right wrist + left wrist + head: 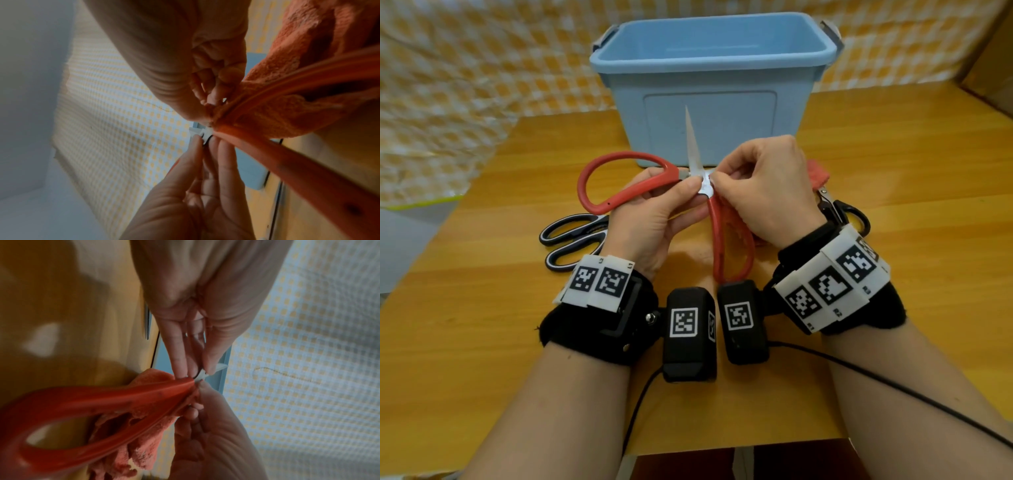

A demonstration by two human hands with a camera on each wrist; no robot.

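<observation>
Wood table [893, 154], w/ a blue tub [709, 113] standing open-topped at its far side. Just in front of the tub's near wall, lifted off the table, are the red scissors [619, 198]. The blades are closed together & point up across the tub's front panel, tip below the rim. One red loop sticks out toward the tub's left side, the other hangs down toward the person.

The left hand [654, 219] has them at the pivot, thumb on top & fingers underneath, pinching where the handles meet the blades. So the blades lie beyond the grip, tub-side, & both loops lie on the near side of it. The left wrist view shows those fingers [179, 353] fairly straight, tips closed on the pivot.

The right hand [767, 185] comes in from the opposite side, fingers curled. It bunches a red cloth [820, 174] & pinches it against the same pivot spot, close beside the left thumb. The rest of the cloth trails under the right palm, behind the lower loop.

Grey scissors [575, 240] lie flat on the table front-left of the tub, partly under the left wrist. Black scissors [839, 209] lie front-right of the tub, mostly hidden by the right wrist.
</observation>
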